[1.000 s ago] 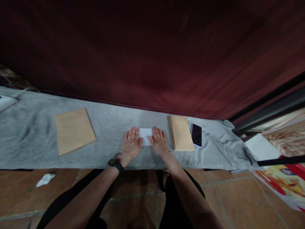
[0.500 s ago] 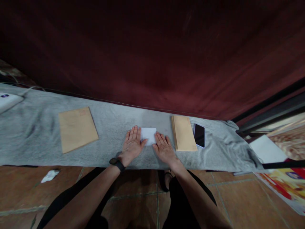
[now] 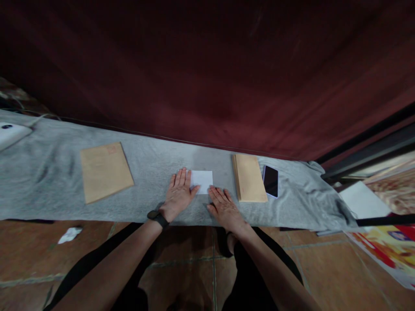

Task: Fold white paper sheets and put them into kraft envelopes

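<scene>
A small white sheet of paper lies flat on the grey cloth in front of me. My left hand rests palm down at its left edge, covering part of that side, with the thumb pointing in over the paper. My right hand lies palm down too, its fingertips at the paper's lower right corner. Both hands have their fingers stretched out, and neither grasps anything. Whether the paper is folded I cannot tell.
A stack of brown envelopes sits to the right, beside a phone. Farther left lie brown envelopes and a white device with a cable. A dark red cloth rises behind. Crumpled paper is on the tiled floor.
My right hand has slid down along the paper's right edge toward me, to its lower corner. My left hand stays on the left edge. The view has shifted slightly.
</scene>
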A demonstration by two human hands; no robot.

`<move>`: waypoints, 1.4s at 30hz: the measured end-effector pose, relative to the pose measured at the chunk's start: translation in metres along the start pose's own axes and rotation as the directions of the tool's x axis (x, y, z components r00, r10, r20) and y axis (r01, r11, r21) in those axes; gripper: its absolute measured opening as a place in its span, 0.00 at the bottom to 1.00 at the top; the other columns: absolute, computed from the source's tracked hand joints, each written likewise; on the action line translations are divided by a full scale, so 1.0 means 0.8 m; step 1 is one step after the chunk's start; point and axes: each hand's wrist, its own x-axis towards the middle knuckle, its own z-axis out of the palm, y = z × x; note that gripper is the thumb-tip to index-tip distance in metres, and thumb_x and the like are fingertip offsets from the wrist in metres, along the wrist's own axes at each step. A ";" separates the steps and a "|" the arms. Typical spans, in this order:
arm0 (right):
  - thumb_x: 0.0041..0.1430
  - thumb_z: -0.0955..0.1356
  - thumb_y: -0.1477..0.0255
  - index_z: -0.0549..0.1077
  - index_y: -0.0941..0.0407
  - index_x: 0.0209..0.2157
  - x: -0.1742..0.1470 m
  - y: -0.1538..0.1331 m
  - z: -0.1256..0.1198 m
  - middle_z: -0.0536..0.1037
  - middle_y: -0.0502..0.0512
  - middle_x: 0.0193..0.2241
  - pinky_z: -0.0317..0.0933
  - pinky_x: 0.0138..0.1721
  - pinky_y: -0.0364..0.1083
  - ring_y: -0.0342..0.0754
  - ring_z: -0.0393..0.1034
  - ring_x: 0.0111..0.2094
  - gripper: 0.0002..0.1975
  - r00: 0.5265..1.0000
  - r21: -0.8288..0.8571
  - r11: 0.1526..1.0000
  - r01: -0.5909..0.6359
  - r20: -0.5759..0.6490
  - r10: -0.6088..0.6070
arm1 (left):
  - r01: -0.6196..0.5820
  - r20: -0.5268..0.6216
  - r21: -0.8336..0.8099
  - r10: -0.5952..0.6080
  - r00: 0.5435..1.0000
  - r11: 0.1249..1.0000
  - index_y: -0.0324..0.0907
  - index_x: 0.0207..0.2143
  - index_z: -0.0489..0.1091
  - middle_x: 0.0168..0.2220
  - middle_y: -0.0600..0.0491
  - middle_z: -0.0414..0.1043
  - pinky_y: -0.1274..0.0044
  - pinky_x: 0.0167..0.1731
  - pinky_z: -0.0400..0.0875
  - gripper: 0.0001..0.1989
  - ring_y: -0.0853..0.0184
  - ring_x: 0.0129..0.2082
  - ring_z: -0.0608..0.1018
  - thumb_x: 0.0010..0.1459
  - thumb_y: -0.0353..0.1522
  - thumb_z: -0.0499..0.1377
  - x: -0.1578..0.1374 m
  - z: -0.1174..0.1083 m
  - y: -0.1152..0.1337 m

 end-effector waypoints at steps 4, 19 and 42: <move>0.73 0.58 0.63 0.55 0.56 0.69 0.000 0.000 -0.002 0.56 0.56 0.69 0.43 0.71 0.58 0.53 0.52 0.70 0.27 1.000 -0.008 1.000 -0.005 -0.003 0.005 | -0.085 -0.033 -0.026 0.084 0.996 0.996 0.29 0.68 0.54 0.71 0.37 0.51 0.59 0.70 0.43 0.32 0.54 0.72 0.53 0.70 0.42 0.42 -0.010 -0.005 0.004; 0.73 0.59 0.66 0.62 0.57 0.67 0.007 -0.005 -0.001 0.63 0.58 0.67 0.45 0.70 0.59 0.54 0.56 0.68 0.24 0.999 -0.040 0.999 -0.010 -0.040 0.008 | -0.240 -0.089 -0.114 0.231 0.969 0.964 0.25 0.67 0.54 0.69 0.31 0.51 0.59 0.68 0.53 0.42 0.50 0.72 0.52 0.67 0.52 0.46 -0.063 0.004 0.022; 0.63 0.63 0.80 0.76 0.54 0.46 0.047 -0.021 -0.015 0.79 0.58 0.50 0.41 0.69 0.60 0.51 0.71 0.55 0.15 0.987 0.025 0.993 -0.116 -0.108 0.118 | -0.295 0.053 -0.209 0.312 0.949 0.932 0.31 0.67 0.56 0.70 0.39 0.53 0.65 0.69 0.49 0.33 0.59 0.71 0.55 0.71 0.44 0.39 -0.028 -0.014 0.031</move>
